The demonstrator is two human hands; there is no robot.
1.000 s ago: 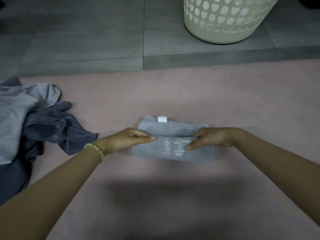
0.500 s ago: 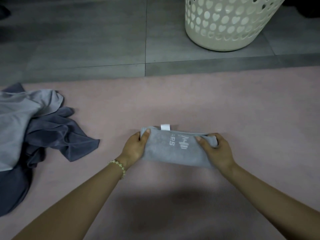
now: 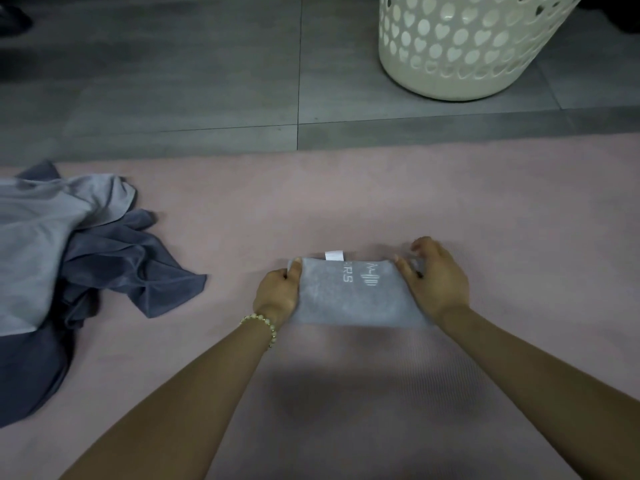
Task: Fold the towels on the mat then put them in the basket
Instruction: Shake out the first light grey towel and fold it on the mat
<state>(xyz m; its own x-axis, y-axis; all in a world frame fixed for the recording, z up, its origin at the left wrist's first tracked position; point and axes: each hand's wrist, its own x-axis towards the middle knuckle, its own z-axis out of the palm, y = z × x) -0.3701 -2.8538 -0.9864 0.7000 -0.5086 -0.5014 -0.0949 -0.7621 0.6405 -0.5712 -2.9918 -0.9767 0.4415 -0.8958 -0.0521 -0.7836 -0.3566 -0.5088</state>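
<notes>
Left grip (image 3: 277,292) holds the left end of the towel (image 3: 346,299). Its thumb lies on top of the cloth, and the rest of that grip is hidden under the end. Right grip (image 3: 436,278) holds the right end. Its thumb presses on top and its fingers (image 3: 424,245) curl round the far corner, with a bit of cloth showing between them. So both are clamped on the towel, one at each end.

The towel is grey and folded into a small, thick strip. It lies on the pink mat (image 3: 346,202), in the middle, just in front of the person. A white tag (image 3: 334,255) sticks out from its far edge. White letters and a small white mark show on its top side.

A pile (image 3: 69,254) of crumpled towels sits on the left side of the mat, well apart from the folded one. Light grey cloth lies on dark blue cloth there.

The basket (image 3: 467,46) is cream with heart-shaped holes. It stands on the grey tile floor (image 3: 173,81) past the far edge of the mat, off to the right, well apart from the towel. Its top is cut off, so I cannot tell what is in it.

A bead bracelet (image 3: 263,323) is on the left wrist.
</notes>
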